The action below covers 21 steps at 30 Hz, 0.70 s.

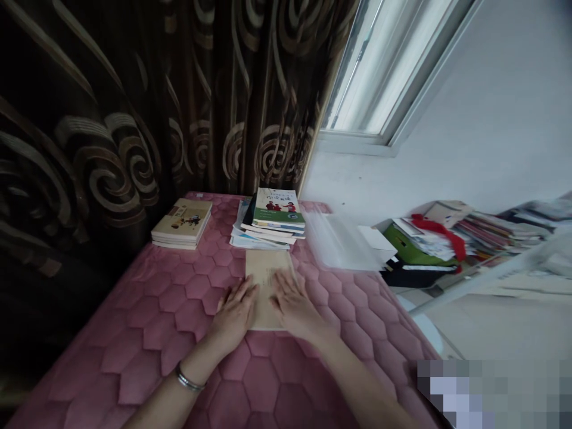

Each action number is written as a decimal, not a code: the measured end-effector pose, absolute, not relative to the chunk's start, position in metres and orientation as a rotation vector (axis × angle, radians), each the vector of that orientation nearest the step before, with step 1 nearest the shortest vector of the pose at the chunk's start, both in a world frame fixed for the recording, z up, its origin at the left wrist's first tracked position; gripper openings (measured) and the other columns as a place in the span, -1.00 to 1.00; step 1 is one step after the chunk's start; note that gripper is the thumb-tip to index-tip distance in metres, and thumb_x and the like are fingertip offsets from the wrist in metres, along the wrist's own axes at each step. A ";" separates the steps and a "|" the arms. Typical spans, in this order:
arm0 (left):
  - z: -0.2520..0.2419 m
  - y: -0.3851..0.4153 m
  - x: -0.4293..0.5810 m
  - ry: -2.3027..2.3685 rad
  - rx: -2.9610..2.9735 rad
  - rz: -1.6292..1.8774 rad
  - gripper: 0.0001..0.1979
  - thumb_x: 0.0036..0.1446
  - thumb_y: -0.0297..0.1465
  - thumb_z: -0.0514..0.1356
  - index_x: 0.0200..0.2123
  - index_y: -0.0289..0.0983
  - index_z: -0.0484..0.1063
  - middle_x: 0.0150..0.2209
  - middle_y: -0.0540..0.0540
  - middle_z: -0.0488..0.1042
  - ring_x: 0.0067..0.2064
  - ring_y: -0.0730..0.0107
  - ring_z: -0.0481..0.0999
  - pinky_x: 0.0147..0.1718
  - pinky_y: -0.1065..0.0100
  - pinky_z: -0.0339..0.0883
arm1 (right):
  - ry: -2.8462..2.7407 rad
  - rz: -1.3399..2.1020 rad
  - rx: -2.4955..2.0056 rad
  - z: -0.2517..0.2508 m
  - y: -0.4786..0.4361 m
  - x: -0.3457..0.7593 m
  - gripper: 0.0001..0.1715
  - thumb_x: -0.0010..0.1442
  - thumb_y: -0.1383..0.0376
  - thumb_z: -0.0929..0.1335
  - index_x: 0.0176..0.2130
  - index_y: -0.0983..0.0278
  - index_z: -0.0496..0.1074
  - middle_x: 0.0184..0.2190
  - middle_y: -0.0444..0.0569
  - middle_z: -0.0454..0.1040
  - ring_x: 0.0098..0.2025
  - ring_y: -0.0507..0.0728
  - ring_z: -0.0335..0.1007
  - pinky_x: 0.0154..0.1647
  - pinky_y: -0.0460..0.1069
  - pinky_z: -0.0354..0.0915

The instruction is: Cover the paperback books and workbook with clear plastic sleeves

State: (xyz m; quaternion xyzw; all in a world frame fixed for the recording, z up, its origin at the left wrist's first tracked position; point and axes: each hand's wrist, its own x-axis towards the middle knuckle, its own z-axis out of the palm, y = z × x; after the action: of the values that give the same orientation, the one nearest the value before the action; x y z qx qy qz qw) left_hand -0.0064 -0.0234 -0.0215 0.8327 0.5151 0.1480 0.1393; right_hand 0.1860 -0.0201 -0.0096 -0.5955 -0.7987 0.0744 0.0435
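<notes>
Tan booklet [263, 310] flat on pink quilted mattress [263, 381], left hand [232, 316] at its left edge, fingers loosely parted, right hand [298, 305] across its cover, fingers blurred, spread, textbook stack [277, 208] just beyond.

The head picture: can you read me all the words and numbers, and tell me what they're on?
I can't read any for sure.
Green-and-white book: big dark writing on top, smaller print below, too blurred to read.
Left pile: marks on the top cover, too small to read.
Tan book: faint marks, too blurred to tell.
White bar: faint marks, maybe letters, too blurred.
</notes>
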 end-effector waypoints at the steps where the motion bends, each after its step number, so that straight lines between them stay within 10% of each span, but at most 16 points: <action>1: -0.024 -0.022 -0.006 1.485 2.424 0.436 -0.51 0.26 -0.44 -0.10 0.25 -0.13 0.14 0.34 -0.11 0.05 0.31 0.28 0.09 0.25 0.00 -0.04 | -2.518 0.252 -1.695 -0.010 -0.017 0.180 -0.31 0.34 0.14 0.05 0.33 0.44 -0.06 0.35 0.10 -0.18 0.39 0.22 -0.37 0.34 0.30 -0.32; 21: -0.035 -0.020 -0.005 1.486 2.425 0.528 -0.60 0.25 -0.47 -0.09 0.15 -0.28 0.18 0.19 -0.29 0.29 0.26 0.17 0.22 0.24 -0.04 0.01 | -2.684 0.302 -1.315 -0.001 0.065 0.160 -0.44 0.37 0.21 0.03 0.30 0.19 0.07 0.33 -0.11 0.03 0.37 0.06 -0.17 0.36 0.12 -0.21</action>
State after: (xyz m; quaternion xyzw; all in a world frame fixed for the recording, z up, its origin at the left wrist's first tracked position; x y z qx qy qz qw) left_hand -0.0055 -0.0203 -0.0347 0.8318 0.5097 0.1812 0.1240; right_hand 0.1603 0.0648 -0.0008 -0.4368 -0.8913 0.1002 0.0686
